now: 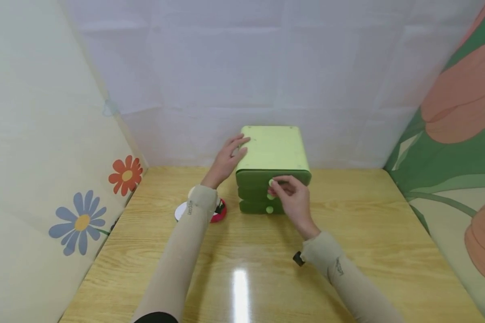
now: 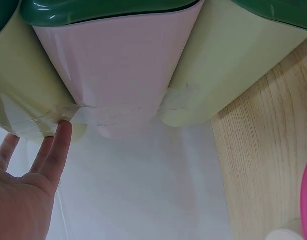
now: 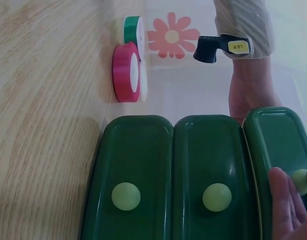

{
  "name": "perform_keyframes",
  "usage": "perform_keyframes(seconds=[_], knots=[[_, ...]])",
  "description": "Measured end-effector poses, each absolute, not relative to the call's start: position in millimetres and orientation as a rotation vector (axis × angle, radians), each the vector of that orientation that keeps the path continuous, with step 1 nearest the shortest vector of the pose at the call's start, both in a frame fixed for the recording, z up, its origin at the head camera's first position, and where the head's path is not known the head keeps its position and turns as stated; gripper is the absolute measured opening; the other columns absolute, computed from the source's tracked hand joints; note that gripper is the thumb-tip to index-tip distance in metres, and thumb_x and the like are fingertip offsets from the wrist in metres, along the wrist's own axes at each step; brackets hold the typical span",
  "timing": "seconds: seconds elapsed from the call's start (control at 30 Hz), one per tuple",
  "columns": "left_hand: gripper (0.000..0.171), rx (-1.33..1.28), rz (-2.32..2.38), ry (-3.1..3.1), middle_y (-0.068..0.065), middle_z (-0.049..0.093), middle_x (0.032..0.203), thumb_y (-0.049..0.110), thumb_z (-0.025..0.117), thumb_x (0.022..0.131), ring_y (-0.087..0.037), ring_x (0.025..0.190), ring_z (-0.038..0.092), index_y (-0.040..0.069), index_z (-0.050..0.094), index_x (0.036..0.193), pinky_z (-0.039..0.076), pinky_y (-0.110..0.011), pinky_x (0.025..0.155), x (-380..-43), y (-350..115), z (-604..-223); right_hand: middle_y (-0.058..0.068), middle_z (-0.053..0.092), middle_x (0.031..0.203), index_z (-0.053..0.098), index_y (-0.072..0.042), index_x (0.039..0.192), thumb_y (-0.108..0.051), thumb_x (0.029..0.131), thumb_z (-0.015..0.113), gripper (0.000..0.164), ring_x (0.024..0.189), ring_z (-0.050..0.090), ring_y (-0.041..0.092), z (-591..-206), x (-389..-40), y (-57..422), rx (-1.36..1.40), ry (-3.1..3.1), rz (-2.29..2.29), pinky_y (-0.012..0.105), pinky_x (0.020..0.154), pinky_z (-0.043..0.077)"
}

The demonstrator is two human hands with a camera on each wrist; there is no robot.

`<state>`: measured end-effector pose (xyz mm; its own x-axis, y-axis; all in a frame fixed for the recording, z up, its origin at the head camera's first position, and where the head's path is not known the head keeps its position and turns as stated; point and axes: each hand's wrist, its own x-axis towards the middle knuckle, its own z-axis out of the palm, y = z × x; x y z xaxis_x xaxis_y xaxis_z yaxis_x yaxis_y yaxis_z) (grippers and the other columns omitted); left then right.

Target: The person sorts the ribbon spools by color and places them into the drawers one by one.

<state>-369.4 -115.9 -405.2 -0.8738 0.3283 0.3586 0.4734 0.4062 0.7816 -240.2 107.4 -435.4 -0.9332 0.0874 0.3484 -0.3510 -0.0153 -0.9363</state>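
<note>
right hand [image 1: 296,201] pinching the top knob [image 3: 300,182], left hand [image 1: 224,163] unclenched against the cabinet [image 1: 275,148], looks like 0 drawers [image 3: 206,150] pulled out yet

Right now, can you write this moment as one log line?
left grip: touches box | right grip: pinches top knob | rolls: on table, left of box

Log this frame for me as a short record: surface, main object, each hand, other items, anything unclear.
Surface: wooden table
Main object: cabinet, light green top, three stacked dark green drawer fronts, each with a round pale knob
Left hand: touches the cabinet's upper left side, fingers extended
Right hand: pinches the top knob
Other items: pink roll and green roll, left of the cabinet
Unclear: whether the top drawer is slightly open
</note>
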Motion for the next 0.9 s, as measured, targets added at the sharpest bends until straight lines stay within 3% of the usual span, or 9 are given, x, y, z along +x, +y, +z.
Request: perform_keyframes(seconds=[0.9], knots=[[0.052,-0.703,-1.450,-2.526,0.007,0.032,0.167,0.055,0.047,0.107,-0.022,0.154,0.031,0.031,0.052,0.152,0.041,-0.055,0.119,-368.5,-117.9,-403.7,0.025,0.076,0.097,0.071,0.003,0.109,-0.011,0.094,0.077,0.021,0.080,0.077,0.016,-436.8,-204.6,111.4,0.296,-2.041,1.999,0.033,0.077,0.065]])
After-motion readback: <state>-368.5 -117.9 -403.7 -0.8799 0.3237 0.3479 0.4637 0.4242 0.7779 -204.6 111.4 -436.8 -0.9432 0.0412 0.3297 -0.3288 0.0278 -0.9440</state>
